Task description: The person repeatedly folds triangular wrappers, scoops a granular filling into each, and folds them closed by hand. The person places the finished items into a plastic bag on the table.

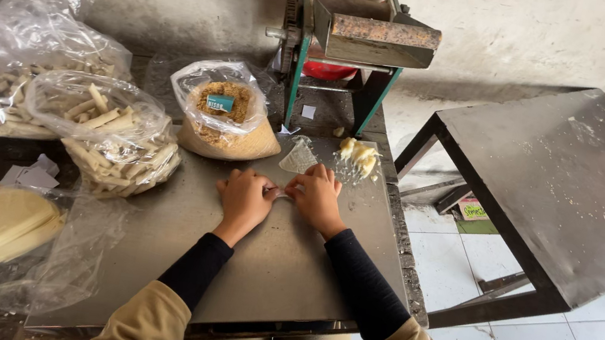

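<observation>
Tan sleeves (159, 324) at table's near edge. Left hand (244, 200) and right hand (318, 196) meet mid-table (279, 270), fingers curled narrow, pinching small pale roll (279, 191) between them. Thin wrapper sheet (298, 156) just beyond. Bag of brown filling (227, 115) toward far edge; bag of finished rolls (115, 138) left.

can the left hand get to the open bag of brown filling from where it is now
Probably yes. The left hand rests on the metal table, and the bag of brown filling sits just beyond it with its mouth open. Only bare tabletop lies between; the bag of rolled sticks stands off to the side.
</observation>
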